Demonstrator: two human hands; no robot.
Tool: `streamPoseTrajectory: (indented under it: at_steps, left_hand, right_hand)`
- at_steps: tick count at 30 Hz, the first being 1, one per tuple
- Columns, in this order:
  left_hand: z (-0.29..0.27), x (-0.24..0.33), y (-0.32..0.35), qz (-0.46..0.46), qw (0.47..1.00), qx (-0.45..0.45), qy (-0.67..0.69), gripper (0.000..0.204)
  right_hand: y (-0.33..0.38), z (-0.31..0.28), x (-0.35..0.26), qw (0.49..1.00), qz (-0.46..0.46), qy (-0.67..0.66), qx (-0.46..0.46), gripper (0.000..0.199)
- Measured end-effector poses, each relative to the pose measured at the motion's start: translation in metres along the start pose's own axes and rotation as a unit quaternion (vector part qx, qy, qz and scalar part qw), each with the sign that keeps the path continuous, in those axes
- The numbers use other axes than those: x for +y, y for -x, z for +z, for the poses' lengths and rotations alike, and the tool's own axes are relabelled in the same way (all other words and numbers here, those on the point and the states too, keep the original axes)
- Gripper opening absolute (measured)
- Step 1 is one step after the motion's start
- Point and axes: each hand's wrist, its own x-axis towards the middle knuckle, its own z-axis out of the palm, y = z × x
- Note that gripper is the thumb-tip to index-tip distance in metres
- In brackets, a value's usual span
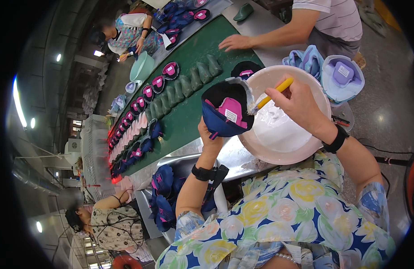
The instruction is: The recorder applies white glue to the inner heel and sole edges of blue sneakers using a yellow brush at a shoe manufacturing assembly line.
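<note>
My left hand (210, 133) is closed on a navy shoe upper (219, 121), holding it from below with its open underside turned up. The upper has a black inside and a pink lining with a white label. In my right hand (296, 101) is a brush (274, 94) with a yellow handle. Its bristles touch the pale rim of the upper. Beneath both hands stands a wide pale pink basin (321, 89), holding a white liquid (278, 130).
A green conveyor belt (184, 112) carries rows of uppers and dark green shoe lasts (195, 80). Lilac uppers (343, 76) lie right of the basin, navy ones (164, 193) by my left forearm. A co-worker's arm (269, 38) reaches over the belt; other people work at left.
</note>
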Motion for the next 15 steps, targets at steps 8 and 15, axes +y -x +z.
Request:
streamPoseTrajectory:
  at_steps: [8,15]
  left_hand:
    - [0.009,0.014,-0.009,0.135,0.972,0.026,-0.192,0.039]
    - [0.014,0.055,-0.016,-0.176,0.968,0.028,-0.174,0.036]
  right_hand:
    - [0.008,0.009,-0.004,0.976,0.14,-0.16,-0.044,0.033]
    - [0.008,-0.013,-0.002,0.99,-0.036,-0.132,-0.039,0.023]
